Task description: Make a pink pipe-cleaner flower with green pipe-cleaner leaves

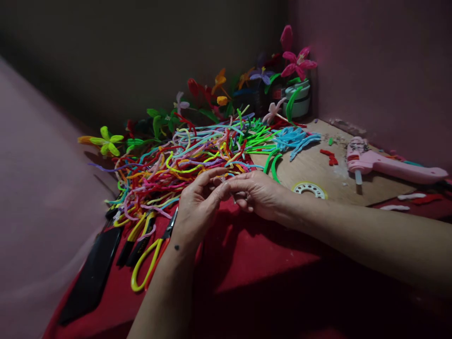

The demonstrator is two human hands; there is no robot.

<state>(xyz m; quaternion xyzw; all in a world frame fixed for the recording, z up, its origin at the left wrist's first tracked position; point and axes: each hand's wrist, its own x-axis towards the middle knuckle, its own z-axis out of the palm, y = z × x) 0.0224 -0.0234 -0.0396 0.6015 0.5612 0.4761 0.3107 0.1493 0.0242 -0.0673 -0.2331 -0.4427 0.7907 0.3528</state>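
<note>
My left hand [202, 200] and my right hand [259, 194] meet at the centre, above the red cloth [247, 245]. Their fingertips pinch together around a small pale tuft [222, 179] with thin strands spreading from its top. Most of whatever is below the tuft is hidden by the fingers. Both hands are closed. Just behind them lies a large heap of coloured pipe cleaners [197, 150].
Scissors [155, 259], pliers [141, 235] and a black flat case [93, 273] lie left. On the right, a wooden board [293, 172] holds a pink glue gun [395, 167] and a tape roll [310, 189]. Pipe-cleaner flowers [299, 62] stand behind.
</note>
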